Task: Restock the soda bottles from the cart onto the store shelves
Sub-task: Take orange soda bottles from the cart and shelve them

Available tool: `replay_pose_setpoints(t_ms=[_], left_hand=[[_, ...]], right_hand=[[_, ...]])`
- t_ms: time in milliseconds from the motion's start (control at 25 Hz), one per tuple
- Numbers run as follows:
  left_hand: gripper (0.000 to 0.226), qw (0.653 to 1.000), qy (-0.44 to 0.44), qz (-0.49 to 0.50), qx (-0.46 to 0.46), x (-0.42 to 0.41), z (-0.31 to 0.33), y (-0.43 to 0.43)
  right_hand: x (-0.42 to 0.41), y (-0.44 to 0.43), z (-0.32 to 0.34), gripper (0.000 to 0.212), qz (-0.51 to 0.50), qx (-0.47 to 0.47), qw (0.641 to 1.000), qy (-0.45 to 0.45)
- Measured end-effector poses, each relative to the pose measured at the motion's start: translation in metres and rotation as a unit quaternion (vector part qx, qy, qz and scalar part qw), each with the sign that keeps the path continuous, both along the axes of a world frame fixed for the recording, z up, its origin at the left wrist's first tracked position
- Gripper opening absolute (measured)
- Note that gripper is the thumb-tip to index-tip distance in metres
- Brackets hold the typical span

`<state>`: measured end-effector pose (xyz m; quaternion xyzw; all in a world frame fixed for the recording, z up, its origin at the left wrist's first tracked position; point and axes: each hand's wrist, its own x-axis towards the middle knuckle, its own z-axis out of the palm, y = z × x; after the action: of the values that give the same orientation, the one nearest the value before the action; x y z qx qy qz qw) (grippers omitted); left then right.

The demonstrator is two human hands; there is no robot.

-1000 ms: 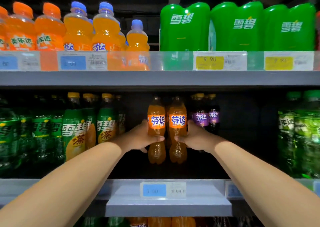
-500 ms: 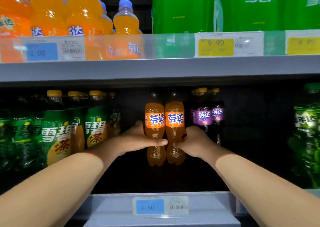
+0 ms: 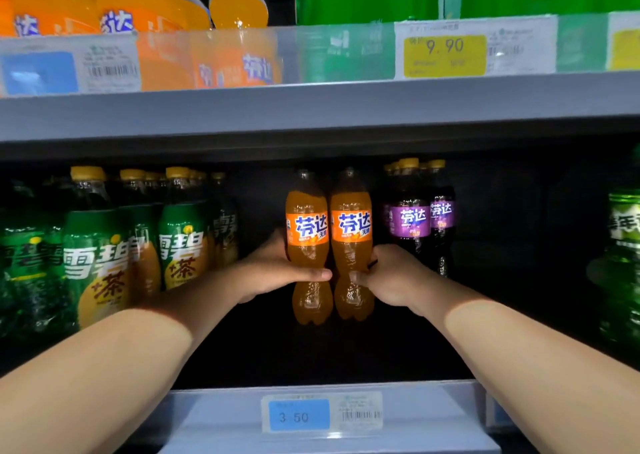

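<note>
Two orange soda bottles stand upright side by side deep in the middle shelf's dark bay. My left hand [image 3: 277, 270] grips the left orange bottle [image 3: 307, 225] at its waist, thumb across the front. My right hand [image 3: 391, 275] grips the right orange bottle [image 3: 351, 226] the same way. Both arms reach in over the shelf's front lip [image 3: 221, 415]. The bottles touch each other. Whether their bases rest on the shelf floor is lost in the dark.
Green lemon-tea soda bottles [image 3: 98, 256] fill the bay to the left. Purple-label dark bottles [image 3: 412, 218] stand just right of my right hand. More green bottles [image 3: 623, 245] sit far right. Above, the upper shelf [image 3: 311, 107] carries large orange and green bottles.
Both hands have carried the two orange bottles a little deeper into the bay. My view has moved closer and tilted down, so the upper shelf's bottles are cut off.
</note>
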<state>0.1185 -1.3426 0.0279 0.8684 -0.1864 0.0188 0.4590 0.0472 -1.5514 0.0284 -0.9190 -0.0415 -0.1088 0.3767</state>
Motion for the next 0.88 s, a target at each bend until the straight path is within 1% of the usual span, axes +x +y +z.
replay_pose_setpoints(t_ms=[80, 120, 160, 240, 320, 400, 480, 600, 680, 800, 880], left_hand=[[0.088, 0.999, 0.024, -0.038, -0.008, -0.003, -0.002, 0.0], [0.077, 0.998, 0.032, -0.05, -0.019, -0.004, -0.001, 0.0], [0.075, 0.997, 0.036, -0.056, -0.03, -0.005, 0.001, -0.001], [0.087, 0.997, 0.043, -0.05, -0.027, -0.003, 0.003, 0.0], [0.097, 0.997, 0.051, -0.05, 0.005, 0.0, 0.0, 0.001], [0.099, 0.996, 0.055, -0.062, 0.044, 0.001, -0.006, -0.002], [0.094, 0.995, 0.054, -0.064, 0.06, 0.001, -0.011, -0.005], [0.068, 0.995, 0.056, -0.069, 0.037, 0.001, -0.011, -0.004], [0.058, 0.995, 0.057, -0.076, 0.019, 0.0, -0.01, -0.001], [0.058, 0.998, 0.028, -0.054, -0.023, -0.002, -0.009, 0.001], [0.064, 0.999, -0.006, -0.02, -0.048, -0.004, -0.007, 0.004]], right_hand=[[0.0, 0.0, -0.001, 0.027, 0.007, 0.001, 1.0, -0.005], [0.0, 0.001, -0.002, 0.027, 0.009, 0.003, 1.0, -0.006], [0.0, 0.001, -0.002, 0.027, 0.01, 0.005, 1.0, -0.008], [0.001, 0.0, -0.002, 0.029, 0.011, 0.009, 1.0, -0.009], [0.002, -0.001, -0.002, 0.03, 0.01, 0.017, 1.0, -0.007], [0.003, -0.001, -0.003, 0.031, 0.008, 0.023, 1.0, -0.003], [0.003, -0.001, -0.003, 0.032, 0.003, 0.029, 1.0, 0.002], [0.002, -0.001, -0.002, 0.03, 0.001, 0.035, 0.999, 0.008], [0.002, -0.002, -0.002, 0.028, 0.007, 0.042, 0.999, 0.01], [0.003, -0.003, -0.002, 0.021, 0.008, 0.053, 0.999, 0.011], [0.002, -0.003, -0.002, 0.012, 0.01, 0.057, 0.998, 0.011]])
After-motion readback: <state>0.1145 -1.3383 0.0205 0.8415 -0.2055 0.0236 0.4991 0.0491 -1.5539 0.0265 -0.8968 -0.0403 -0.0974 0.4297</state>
